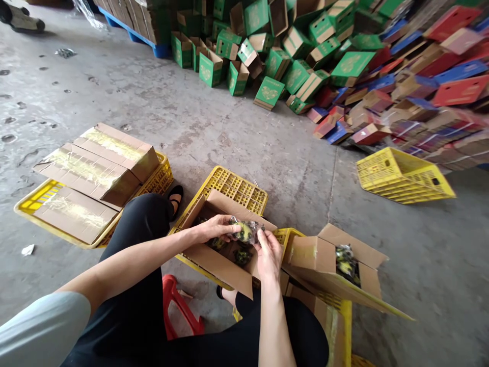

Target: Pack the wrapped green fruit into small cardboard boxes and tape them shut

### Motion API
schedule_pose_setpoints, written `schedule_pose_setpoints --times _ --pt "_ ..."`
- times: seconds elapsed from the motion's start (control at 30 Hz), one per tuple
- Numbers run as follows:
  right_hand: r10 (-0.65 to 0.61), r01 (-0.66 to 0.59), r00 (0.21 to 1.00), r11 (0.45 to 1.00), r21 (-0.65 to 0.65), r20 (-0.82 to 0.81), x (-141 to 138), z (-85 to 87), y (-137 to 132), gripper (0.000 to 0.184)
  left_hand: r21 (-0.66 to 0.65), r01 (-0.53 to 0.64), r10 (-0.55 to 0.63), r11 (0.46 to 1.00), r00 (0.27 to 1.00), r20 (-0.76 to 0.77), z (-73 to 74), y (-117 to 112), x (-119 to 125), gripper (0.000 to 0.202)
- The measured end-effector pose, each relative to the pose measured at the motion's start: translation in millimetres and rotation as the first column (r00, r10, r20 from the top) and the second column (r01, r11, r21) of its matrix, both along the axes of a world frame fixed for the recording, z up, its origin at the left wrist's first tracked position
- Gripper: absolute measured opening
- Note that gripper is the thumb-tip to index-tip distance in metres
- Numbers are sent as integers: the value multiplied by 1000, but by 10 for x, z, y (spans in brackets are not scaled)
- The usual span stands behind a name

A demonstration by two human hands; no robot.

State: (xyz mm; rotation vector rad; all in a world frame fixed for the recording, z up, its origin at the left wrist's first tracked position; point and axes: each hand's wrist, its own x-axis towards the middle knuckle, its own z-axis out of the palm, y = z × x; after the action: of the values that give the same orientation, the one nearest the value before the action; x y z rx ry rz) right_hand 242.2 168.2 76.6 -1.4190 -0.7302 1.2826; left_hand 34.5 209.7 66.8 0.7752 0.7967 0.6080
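Both hands meet over an open cardboard box (214, 257) that rests on an upturned yellow crate (237, 187). My left hand (216, 228) grips one end of a small clear-wrapped packet (247, 230) with dark and yellow-green contents. My right hand (267, 252) pinches the packet's other end from below. More such packets lie inside the box beneath them. A second open cardboard box (324, 255) to the right holds similar wrapped packets (347, 262).
Three taped cardboard boxes (95, 173) lie on a yellow crate (32, 201) at the left. Another yellow crate (405, 176) lies on the concrete floor at the right. Piles of green (275, 61), red and blue cartons fill the back. A red stool (179, 306) is under me.
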Motion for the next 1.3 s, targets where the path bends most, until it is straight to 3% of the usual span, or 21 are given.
schedule_pose_setpoints --times 0.27,0.43,0.67,0.77,0.87,1.07,1.3 --pt "127 -128 991 992 -20 -43 44 -46 -13 35 82 -59 59 995 998 -6 -47 23 -1 65" --pt "77 -77 997 997 13 -21 50 -58 -27 29 74 -85 82 994 996 38 -47 10 15 72" --pt "59 -62 998 991 116 26 13 10 -30 13 -213 -58 67 975 997 33 -5 37 -22 74" --pt "114 -118 993 979 166 38 1 20 -33 8 -246 -15 41 969 994 102 7 41 -48 76" --pt "133 -139 990 975 174 46 -7 33 -22 7 -229 -70 102 971 986 133 -5 48 -45 71" --pt "60 -54 990 997 51 -126 -30 105 25 35 -119 -170 185 978 974 134 -42 68 -16 67" --pt "121 -122 992 993 -9 -29 -29 52 -10 47 -32 -139 142 990 980 137 -51 46 0 67"
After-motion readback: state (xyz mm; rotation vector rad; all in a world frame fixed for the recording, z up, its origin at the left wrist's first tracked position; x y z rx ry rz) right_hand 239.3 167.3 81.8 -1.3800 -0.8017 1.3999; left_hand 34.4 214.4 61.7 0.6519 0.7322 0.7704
